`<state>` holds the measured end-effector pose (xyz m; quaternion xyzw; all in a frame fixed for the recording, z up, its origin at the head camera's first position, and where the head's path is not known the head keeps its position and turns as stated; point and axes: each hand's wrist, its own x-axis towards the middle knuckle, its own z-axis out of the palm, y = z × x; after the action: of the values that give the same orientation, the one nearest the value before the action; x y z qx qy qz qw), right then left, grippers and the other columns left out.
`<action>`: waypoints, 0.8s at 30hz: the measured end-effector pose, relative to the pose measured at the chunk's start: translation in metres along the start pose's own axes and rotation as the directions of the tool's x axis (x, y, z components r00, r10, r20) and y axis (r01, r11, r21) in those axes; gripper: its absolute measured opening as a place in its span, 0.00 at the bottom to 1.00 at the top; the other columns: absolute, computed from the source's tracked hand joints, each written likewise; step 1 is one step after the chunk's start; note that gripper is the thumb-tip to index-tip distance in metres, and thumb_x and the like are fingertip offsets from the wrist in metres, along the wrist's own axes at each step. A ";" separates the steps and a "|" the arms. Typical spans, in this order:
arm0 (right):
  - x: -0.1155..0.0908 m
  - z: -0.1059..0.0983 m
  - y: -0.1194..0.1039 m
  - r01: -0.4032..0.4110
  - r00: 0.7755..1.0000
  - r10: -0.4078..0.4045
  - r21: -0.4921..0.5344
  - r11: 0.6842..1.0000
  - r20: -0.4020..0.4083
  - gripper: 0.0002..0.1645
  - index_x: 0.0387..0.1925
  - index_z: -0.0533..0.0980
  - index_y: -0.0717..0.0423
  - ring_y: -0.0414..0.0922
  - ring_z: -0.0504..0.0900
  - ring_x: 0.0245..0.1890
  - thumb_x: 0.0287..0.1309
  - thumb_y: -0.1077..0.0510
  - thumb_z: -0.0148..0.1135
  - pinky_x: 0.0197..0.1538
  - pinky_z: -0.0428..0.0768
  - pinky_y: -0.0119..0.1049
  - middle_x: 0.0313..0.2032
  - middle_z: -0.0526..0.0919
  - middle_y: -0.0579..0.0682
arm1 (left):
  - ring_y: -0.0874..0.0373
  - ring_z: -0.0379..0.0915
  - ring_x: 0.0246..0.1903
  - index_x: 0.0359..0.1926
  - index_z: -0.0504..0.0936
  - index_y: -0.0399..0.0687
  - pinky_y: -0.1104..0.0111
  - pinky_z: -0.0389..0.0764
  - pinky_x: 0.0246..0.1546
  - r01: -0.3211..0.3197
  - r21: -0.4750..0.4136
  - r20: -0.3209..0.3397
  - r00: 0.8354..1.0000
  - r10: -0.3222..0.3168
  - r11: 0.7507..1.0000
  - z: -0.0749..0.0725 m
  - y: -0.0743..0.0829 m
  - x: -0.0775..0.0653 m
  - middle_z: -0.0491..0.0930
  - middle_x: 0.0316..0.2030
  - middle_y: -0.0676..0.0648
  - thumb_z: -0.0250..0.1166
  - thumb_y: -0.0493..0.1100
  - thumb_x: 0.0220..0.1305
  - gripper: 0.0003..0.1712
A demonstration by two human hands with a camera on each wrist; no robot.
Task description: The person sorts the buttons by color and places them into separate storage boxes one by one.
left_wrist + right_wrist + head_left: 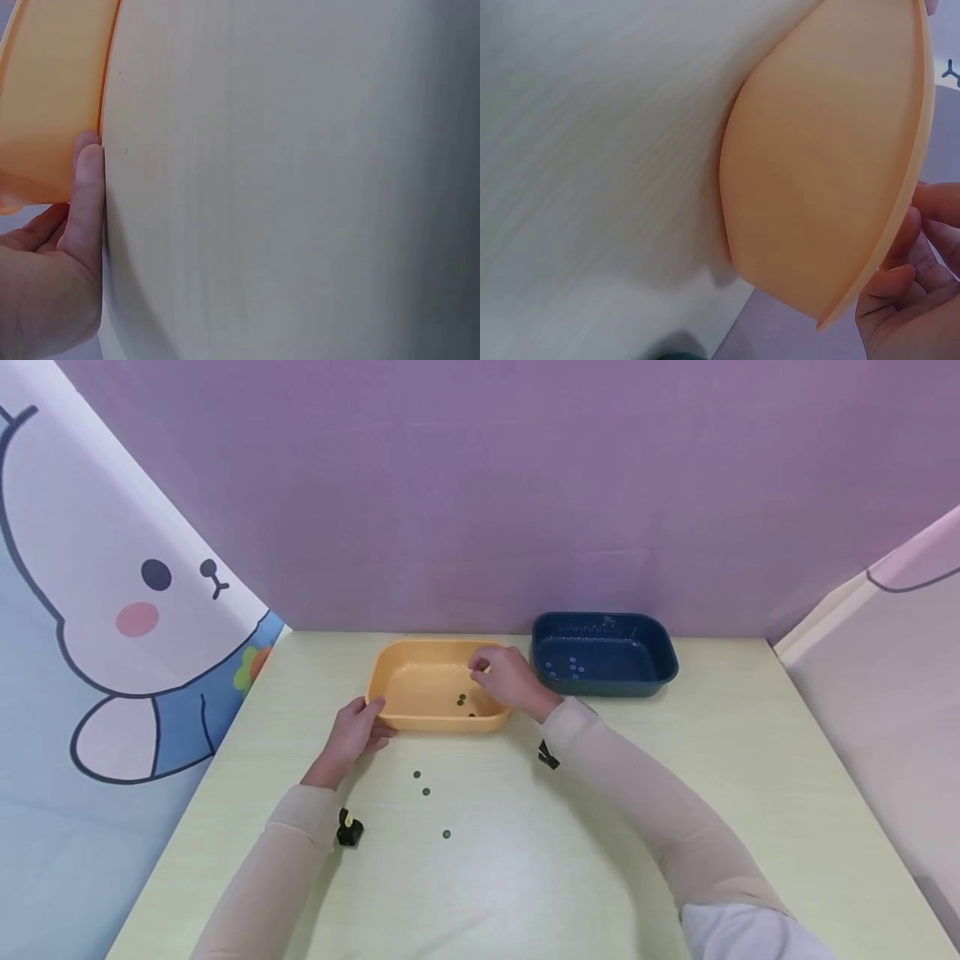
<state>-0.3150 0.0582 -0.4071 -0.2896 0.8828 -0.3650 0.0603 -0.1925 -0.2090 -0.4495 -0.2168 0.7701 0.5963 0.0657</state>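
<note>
My left hand (352, 731) holds the front left corner of a yellow-orange plastic tray (420, 724); in the left wrist view the fingers (88, 161) lie against the tray's wall. Above the tray's right side is my right hand (510, 678), its fingers bent and the thumb close to the forefinger. Cannot tell whether it pinches something small. In the right wrist view, the tray's rim (911, 169) partly covers the right hand (922, 292). Inside the tray, a few small green discs like buttons (461, 702) lie toward the front right.
A dark blue tray (603, 688) stands right of the orange one, with several small bluish discs (573, 667) in it. On the pale table (525, 860), three green discs (426, 792) lie in front of the orange tray. A purple cloth (465, 510) hangs behind both trays.
</note>
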 end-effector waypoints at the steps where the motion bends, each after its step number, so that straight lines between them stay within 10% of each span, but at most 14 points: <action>1: -0.001 -0.001 0.000 0.004 1.000 -0.004 0.002 1.000 -0.001 0.07 0.44 0.84 0.59 0.45 0.81 0.41 0.66 0.62 0.65 0.46 0.81 0.39 0.39 0.86 0.49 | 0.57 0.83 0.39 0.71 0.64 0.42 0.68 0.85 0.42 -0.002 0.001 -0.002 1.000 0.002 1.000 0.000 0.000 0.000 0.83 0.45 0.41 0.49 0.61 0.77 0.35; 24: -0.038 0.002 -0.014 0.084 0.994 -0.089 0.074 0.994 0.070 0.07 0.42 0.84 0.58 0.40 0.79 0.27 0.67 0.59 0.65 0.28 0.78 0.33 0.36 0.86 0.45 | 0.57 0.83 0.38 0.72 0.63 0.42 0.67 0.85 0.42 0.001 -0.008 -0.006 1.000 -0.001 1.000 0.000 -0.001 -0.001 0.83 0.43 0.42 0.50 0.60 0.77 0.35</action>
<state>-0.2768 0.0703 -0.4030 -0.3384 0.8531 -0.3876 0.0867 -0.1917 -0.2085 -0.4498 -0.2191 0.7678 0.5988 0.0626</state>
